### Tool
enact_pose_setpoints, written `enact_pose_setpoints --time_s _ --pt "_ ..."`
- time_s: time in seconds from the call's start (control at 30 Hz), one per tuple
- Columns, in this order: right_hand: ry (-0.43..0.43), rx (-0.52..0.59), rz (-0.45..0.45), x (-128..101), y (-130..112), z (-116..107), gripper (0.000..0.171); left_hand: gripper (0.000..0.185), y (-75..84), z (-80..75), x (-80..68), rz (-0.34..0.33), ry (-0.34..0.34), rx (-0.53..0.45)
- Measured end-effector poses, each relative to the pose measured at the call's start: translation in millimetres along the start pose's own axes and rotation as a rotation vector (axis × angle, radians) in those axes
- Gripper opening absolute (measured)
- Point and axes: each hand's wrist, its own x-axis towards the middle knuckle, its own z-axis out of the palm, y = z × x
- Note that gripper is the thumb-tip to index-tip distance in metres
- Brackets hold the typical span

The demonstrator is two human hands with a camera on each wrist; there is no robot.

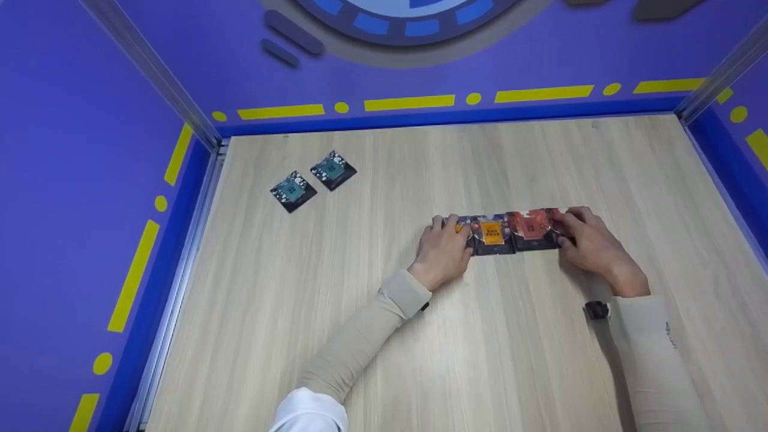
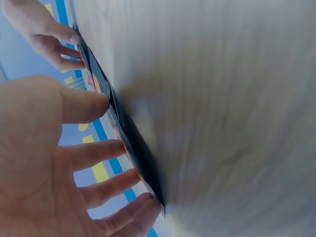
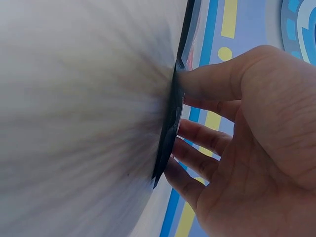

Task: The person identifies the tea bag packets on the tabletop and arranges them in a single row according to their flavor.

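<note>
A row of flat square packets lies on the wooden table, edges meeting or nearly so. In the middle are an orange-labelled packet (image 1: 493, 234) and a red-labelled packet (image 1: 531, 229). My left hand (image 1: 443, 249) rests its thumb and spread fingertips on the leftmost packet (image 2: 140, 153), which it mostly covers; a bit of orange shows. On the rightmost packet (image 3: 170, 118), reddish where visible, my right hand (image 1: 594, 243) sets its thumb and fingertips. Both wrist views show these packets edge-on, with the fingers touching their upper faces and the palms apart from them.
Two teal-labelled packets lie at the back left of the table (image 1: 372, 336), one nearer (image 1: 293, 191) and one farther (image 1: 333, 170). Purple-blue panels with yellow marks (image 1: 409, 102) stand along the back and sides. A metal rail (image 1: 174, 300) edges the left side.
</note>
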Motion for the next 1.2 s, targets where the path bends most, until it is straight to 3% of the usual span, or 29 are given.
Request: enact_pose_setpoints --time_s 0.3,0.53,0.73,1.07,1.2 --pt "-0.01 0.002 0.004 2.3 -1.4 -0.9 0.051 0.046 -14.6 -9.7 2.6 0.021 0.057 -0.058" --pt "-0.011 -0.004 -0.009 2.5 -0.9 -1.2 0.047 0.048 -42.5 -21.9 7.6 0.01 0.1 -0.047" --pt "-0.027 -0.007 0.013 2.8 -1.7 -0.6 0.048 0.053 -74.7 -31.4 14.1 -0.055 0.116 -0.101" --pt "-0.019 0.004 0.014 0.7 -0.7 -1.2 0.049 0.051 -150.5 -47.0 20.4 -0.175 0.211 -0.163" --pt "-0.022 0.006 0.016 0.9 -0.5 -1.2 0.049 0.051 -174.1 -52.3 19.9 -0.23 0.238 -0.191"
